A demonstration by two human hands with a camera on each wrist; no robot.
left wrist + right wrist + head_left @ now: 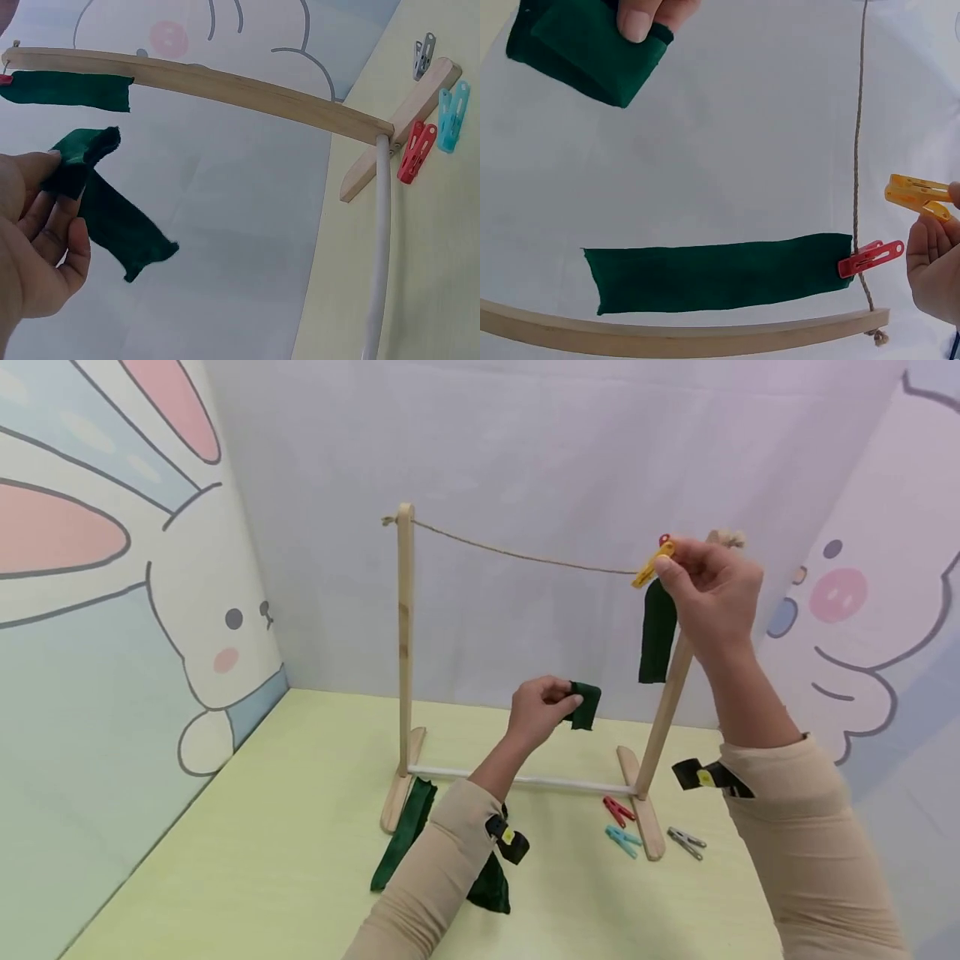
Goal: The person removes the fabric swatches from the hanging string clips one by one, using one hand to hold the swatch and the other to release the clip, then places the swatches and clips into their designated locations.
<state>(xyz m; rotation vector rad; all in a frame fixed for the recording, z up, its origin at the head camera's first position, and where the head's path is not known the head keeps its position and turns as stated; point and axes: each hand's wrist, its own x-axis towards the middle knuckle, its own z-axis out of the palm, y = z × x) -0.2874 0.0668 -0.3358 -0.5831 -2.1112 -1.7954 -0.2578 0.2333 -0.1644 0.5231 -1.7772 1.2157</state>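
Observation:
My left hand (pixel 538 710) pinches a dark green cloth strip (pixel 124 221) between thumb and fingers, and the strip hangs doubled over them, below the rope (pixel 517 557). Higher up on the right, my right hand (pixel 716 593) holds a yellow clothespin (pixel 913 196) by its handle end, close to the rope. Another green strip (pixel 720 276) hangs from the rope near the right post, gripped by a red clothespin (pixel 866 258). In the right wrist view the yellow clothespin is apart from this strip and the rope.
Wooden posts (pixel 406 643) carry the rope, with a white bar (pixel 570 784) joining their feet. By the right foot lie red (pixel 618 811), light blue (pixel 622 841) and grey (pixel 686 842) clothespins. More green cloth (pixel 408 835) lies on the table, partly hidden by my left sleeve (pixel 442 860).

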